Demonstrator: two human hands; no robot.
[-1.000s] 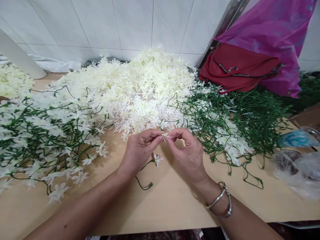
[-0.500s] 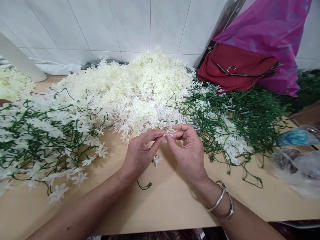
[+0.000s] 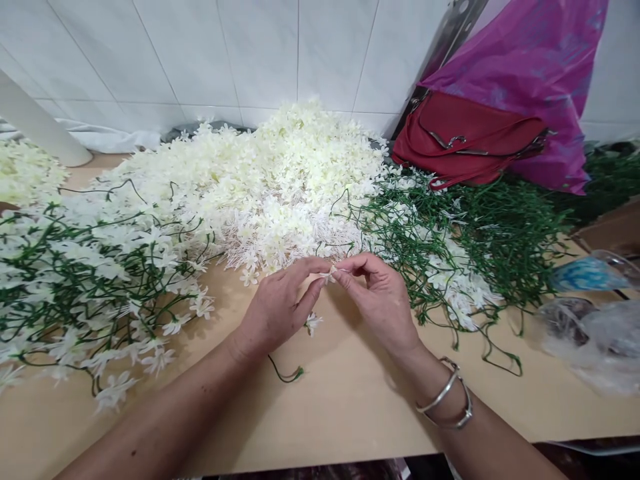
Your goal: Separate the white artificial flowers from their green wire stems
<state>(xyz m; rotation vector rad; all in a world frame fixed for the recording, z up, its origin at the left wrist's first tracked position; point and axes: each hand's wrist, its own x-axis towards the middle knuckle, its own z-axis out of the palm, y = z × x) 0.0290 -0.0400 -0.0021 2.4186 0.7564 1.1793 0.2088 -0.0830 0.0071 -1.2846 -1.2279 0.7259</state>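
A small white artificial flower (image 3: 329,275) is pinched between my two hands over the table. My left hand (image 3: 280,300) grips it from the left with thumb and forefinger. From the other side, the thumb and forefinger of my right hand (image 3: 383,300) close on the thin white threads at its centre; fine detail there is too small to make out. Below my left hand a white flower head (image 3: 313,324) lies on the table, partly behind the fingers. A short green stem (image 3: 290,375) lies nearer to me, its left end hidden by my forearm.
A heap of loose white flower heads (image 3: 300,160) stands against the tiled wall. Flowers on green stems (image 3: 100,280) are piled at left, with bare green stems (image 3: 520,233) at right. Behind are a red handbag (image 3: 475,137) and a purple bag (image 3: 555,60); clear plastic (image 3: 595,340) lies far right.
My hands stay close together at the flower. My right fingers have shifted slightly, closing in around the white threads. The whole view has moved a little.
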